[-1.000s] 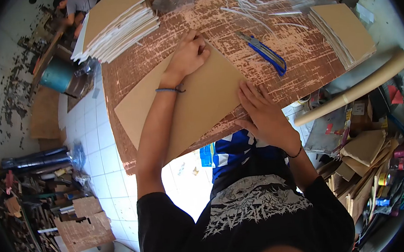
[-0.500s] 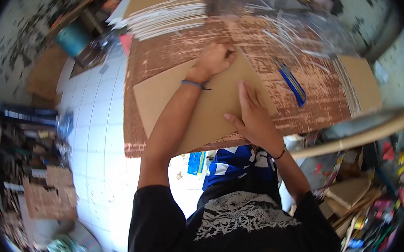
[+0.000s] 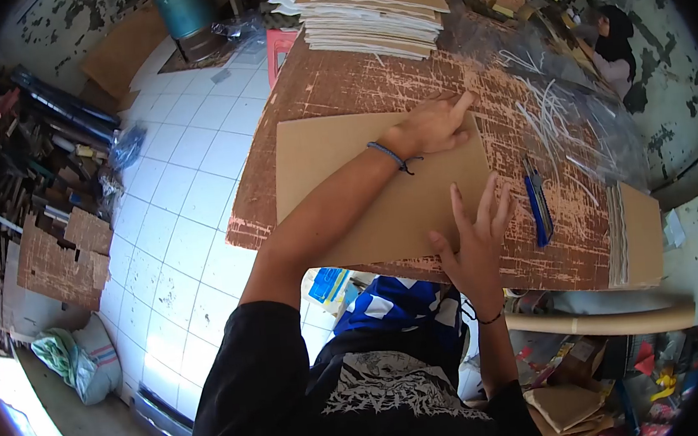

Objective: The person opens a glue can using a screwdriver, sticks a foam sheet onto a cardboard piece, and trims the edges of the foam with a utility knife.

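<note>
A flat brown cardboard sheet point(image 3: 335, 157) lies on the worn brown table, its near edge close to the table's front. My left hand point(image 3: 432, 126) rests over the sheet's far right corner. Its index finger stretches past the sheet's edge and the thumb is apart from it; I see nothing held. At the near right corner is my right hand point(image 3: 479, 231), fingers spread, partly over the sheet and partly over the bare tabletop. A blue utility knife point(image 3: 539, 204) lies on the table to the right of that hand.
A tall stack of cardboard sheets with white edges point(image 3: 374, 29) stands at the table's far end. White strips point(image 3: 551, 113) and clear plastic lie at the right. More cardboard point(image 3: 637, 234) sits at the right edge. Another person point(image 3: 616, 49) is beyond the table.
The camera view has shifted. The sheet now lies squarer to my view. My left hand has gone from a curled fist to an extended finger, and my right fingers have spread apart.
</note>
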Demonstrator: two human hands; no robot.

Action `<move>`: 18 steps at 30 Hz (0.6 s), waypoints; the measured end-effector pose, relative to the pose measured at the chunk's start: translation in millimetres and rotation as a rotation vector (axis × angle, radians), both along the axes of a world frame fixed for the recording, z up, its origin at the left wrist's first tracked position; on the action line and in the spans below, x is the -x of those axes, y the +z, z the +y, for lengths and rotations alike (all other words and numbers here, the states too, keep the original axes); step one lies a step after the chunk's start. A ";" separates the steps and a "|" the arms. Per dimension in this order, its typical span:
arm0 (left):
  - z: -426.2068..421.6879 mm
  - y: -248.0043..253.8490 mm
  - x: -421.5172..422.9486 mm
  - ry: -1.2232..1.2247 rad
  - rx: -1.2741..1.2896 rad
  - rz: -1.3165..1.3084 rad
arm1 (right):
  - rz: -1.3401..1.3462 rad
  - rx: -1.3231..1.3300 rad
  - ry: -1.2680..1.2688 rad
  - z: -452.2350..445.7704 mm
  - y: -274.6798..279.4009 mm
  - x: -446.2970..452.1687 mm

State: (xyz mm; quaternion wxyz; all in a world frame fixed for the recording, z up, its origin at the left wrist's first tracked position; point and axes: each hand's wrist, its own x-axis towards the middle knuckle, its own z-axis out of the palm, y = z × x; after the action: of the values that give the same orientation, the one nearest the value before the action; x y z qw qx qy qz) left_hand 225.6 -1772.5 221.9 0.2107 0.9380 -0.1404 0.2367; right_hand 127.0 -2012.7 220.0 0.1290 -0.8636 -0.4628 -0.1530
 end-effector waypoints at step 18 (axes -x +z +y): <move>5.7 8.1 3.6 0.000 -0.044 0.091 | 0.257 -0.116 -0.021 -4.0 -4.2 -8.2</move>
State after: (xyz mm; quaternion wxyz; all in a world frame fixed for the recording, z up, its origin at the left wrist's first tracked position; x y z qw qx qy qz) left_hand 222.0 -1766.8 230.0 0.1961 0.9522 -0.1357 0.1908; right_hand 135.2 -2016.7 215.8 0.2353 -0.8720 -0.4237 -0.0692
